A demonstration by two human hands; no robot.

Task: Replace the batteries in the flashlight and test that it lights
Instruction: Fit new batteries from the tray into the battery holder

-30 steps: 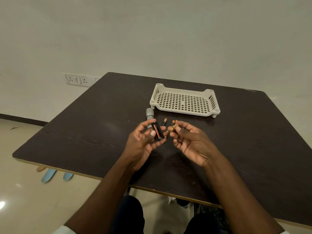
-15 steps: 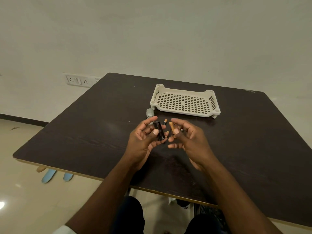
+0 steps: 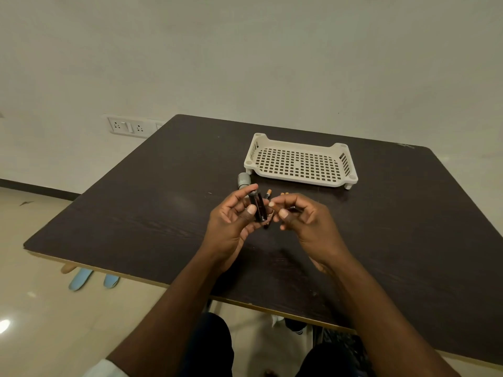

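Overhead, I see a dark table (image 3: pixel 136 213), pale wall; left hand (image 3: pixel 234 227) grips the holder (image 3: pixel 258 206), right hand (image 3: pixel 307 221) pinches a battery (image 3: pixel 275 205); no writing legible

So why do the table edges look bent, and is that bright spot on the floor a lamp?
Head view: the wide-angle lens bows the table edges; the bright spot is glare reflected off the glossy floor, its source out of frame; soft light, so faint shadows; the battery holder in the left hand is dark and slightly blurred.
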